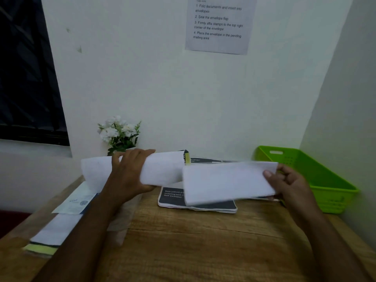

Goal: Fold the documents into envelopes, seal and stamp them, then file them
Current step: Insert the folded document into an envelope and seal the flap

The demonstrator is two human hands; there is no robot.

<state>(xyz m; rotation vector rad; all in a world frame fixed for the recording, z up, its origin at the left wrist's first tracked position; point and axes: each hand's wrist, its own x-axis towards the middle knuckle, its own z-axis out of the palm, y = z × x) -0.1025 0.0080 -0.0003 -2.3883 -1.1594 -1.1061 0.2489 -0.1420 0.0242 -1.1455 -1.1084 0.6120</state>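
I see both arms reaching forward above the wooden desk (pixel 193 241). The left hand (pixel 130 171) is curled round a folded white document (pixel 162 169), fingers over its top edge and thumb beneath, holding it level above the desk's left half. The right hand (pixel 289 184) pinches the right end of a white envelope (pixel 225 182) between thumb and fingers; the envelope is tilted a little, its left end overlapping the document's right end, and it is blurred, so I cannot tell whether its flap is open.

I count one document in hand and one envelope in hand. One dark booklet (pixel 173 197) lies flat near the middle of the desk under the envelope. Along the desk's left edge lies a stack of papers (pixel 59 228); I cannot count its sheets. One green basket (pixel 325 180) sits at the far right corner, and one bunch of white flowers (pixel 119 133) stands at the far edge. One printed notice (pixel 218 23) hangs on the wall.
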